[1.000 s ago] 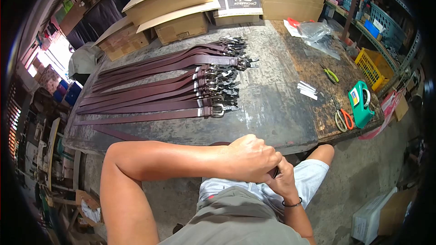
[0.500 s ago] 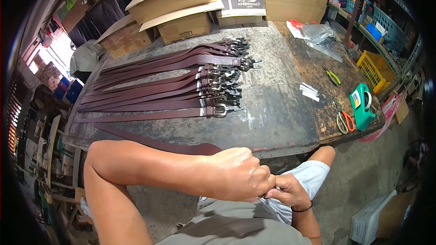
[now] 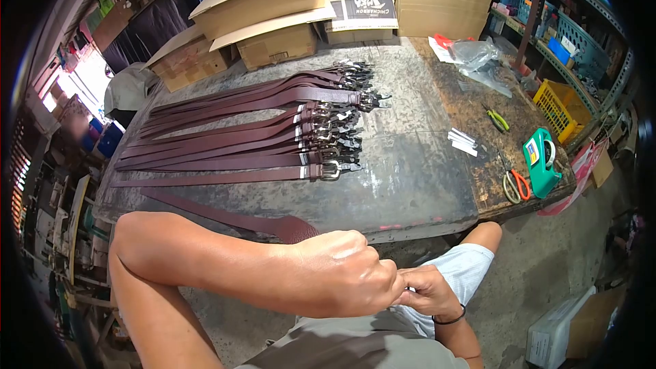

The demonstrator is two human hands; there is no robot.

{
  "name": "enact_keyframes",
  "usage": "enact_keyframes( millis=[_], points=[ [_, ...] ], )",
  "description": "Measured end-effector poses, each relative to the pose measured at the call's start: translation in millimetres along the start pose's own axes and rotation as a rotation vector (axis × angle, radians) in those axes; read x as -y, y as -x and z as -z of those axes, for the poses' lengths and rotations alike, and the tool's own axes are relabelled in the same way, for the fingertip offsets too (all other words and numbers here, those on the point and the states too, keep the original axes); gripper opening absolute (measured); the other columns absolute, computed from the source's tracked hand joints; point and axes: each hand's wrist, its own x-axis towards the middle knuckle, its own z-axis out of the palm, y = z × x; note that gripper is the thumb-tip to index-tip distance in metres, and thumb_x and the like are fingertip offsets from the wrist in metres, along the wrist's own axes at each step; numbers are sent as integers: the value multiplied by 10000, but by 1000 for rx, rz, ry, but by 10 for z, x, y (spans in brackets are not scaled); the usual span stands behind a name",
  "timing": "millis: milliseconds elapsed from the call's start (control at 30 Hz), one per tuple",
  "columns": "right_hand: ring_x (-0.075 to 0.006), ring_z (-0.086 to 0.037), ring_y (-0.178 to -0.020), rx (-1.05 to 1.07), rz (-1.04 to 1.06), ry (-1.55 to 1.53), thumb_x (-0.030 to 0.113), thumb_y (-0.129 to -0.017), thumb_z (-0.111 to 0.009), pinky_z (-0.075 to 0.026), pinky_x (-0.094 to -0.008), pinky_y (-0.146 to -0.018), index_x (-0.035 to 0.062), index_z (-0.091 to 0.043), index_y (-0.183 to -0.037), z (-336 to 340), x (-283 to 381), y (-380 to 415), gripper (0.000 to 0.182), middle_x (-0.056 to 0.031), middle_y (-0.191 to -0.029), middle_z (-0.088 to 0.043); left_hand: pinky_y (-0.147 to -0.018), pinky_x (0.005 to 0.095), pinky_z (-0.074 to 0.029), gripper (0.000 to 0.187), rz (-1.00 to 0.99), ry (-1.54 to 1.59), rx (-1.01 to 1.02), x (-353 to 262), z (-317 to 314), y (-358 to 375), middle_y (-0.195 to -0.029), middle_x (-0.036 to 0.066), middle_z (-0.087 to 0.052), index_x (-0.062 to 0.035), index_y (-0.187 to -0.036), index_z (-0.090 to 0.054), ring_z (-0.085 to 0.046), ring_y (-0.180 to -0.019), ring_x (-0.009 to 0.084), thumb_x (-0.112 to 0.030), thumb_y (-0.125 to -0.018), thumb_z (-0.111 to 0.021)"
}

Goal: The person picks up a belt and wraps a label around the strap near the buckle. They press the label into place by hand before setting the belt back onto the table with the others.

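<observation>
Over my lap at the table's front edge, my left hand (image 3: 359, 273) is closed in a fist, knuckles up. A dark brown belt (image 3: 294, 228) runs from the table to behind this hand, which is closed on it; the held end is hidden. My right hand (image 3: 429, 290), with a black band at the wrist, touches the left one, its thumb and fingers pinched round something small and mostly hidden. On the table, several brown belts (image 3: 225, 152) lie side by side, their metal buckles (image 3: 331, 169) to the right.
Cardboard boxes (image 3: 263, 10) stand along the back. To the right lie white strips (image 3: 462, 142), yellow-green pliers (image 3: 497, 120), orange-handled scissors (image 3: 521, 184), a green tape dispenser (image 3: 543, 164) and clear plastic (image 3: 478, 58). A yellow crate (image 3: 562, 111) stands beyond the table's right side.
Both hands have moved slightly down, my left one also to the left. More of the held belt's curved part shows beside my left wrist.
</observation>
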Motion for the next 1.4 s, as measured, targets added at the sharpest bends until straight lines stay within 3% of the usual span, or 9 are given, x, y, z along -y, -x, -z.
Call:
enact_keyframes(
  millis=[200, 300, 767, 867, 967, 1033, 1067, 1133, 1400],
  points=[
    [-218, -694, -769, -12, -61, 86, 88, -822, -724, -539, -291, -674, -11, -681, -954, -30, 55, -20, 170, -110, -860, -708, -392, 325, -446, 179, 10, -25, 47, -12, 95, 23, -572, 52, -473, 3, -694, -461, -569, -447, 174, -72, -704, -623],
    [-211, -694, -768, -62, 38, 85, 94, -818, -727, -538, -289, -674, 0, -684, -957, -60, 71, -63, 173, -101, -863, -709, -394, 324, -453, 178, 10, -19, 53, -10, 101, 32, -576, 52, -477, 11, -701, -468, -584, -460, 176, -73, -702, -624],
    [-221, -669, -693, -70, -132, 137, 122, -810, -743, -498, -291, -609, 11, -682, -895, -49, 42, 47, 153, -103, -798, -685, -394, 327, -458, 172, 25, -27, 74, 20, 148, 73, -586, 56, -492, 13, -706, -472, -598, -467, 188, -75, -694, -620],
    [-236, -665, -685, -65, -147, 130, 120, -818, -738, -498, -306, -613, 6, -672, -907, -12, -6, 69, 160, -112, -788, -674, -433, 320, -475, 171, 21, -29, 135, 59, 148, 76, -606, 58, -502, -7, -722, -486, -618, -515, 193, -113, -738, -619],
    [-181, -671, -788, -167, -159, 198, 118, -849, -702, -514, -297, -705, -15, -641, -1021, 103, -31, -3, 226, -136, -872, -676, -536, 328, -500, 258, 151, -11, 88, 271, 67, 77, -673, 68, -541, -48, -794, -534, -640, -630, 230, -250, -759, -691],
    [-94, -621, -837, -224, -307, -90, 138, -874, -694, -510, -279, -734, -21, -618, -1099, 237, -41, 12, 286, -81, -935, -681, -576, 344, -498, 337, 236, 78, 43, 479, -27, 105, -712, 67, -568, -66, -862, -573, -636, -666, 254, -325, -730, -744],
    [-85, -603, -845, -205, -413, -178, 143, -885, -686, -505, -275, -756, -26, -604, -1136, 319, -6, 21, 314, -69, -962, -674, -583, 354, -493, 377, 265, 55, 34, 558, -66, 121, -725, 65, -577, -70, -894, -591, -631, -668, 265, -348, -710, -766],
    [-92, -606, -861, -150, -352, 43, 130, -873, -692, -500, -269, -779, -37, -594, -1161, 435, 36, 39, 347, -76, -993, -673, -580, 357, -479, 400, 254, 67, 41, 641, -163, 115, -717, 61, -578, -67, -917, -605, -624, -662, 259, -364, -709, -774],
    [-97, -603, -881, -182, -396, 5, 108, -865, -683, -497, -263, -795, -42, -571, -1228, 539, 142, 91, 409, -69, -1010, -667, -589, 362, -469, 424, 286, 46, -33, 747, -278, 34, -693, 61, -566, -66, -952, -623, -596, -635, 265, -364, -703, -793]
  ],
)
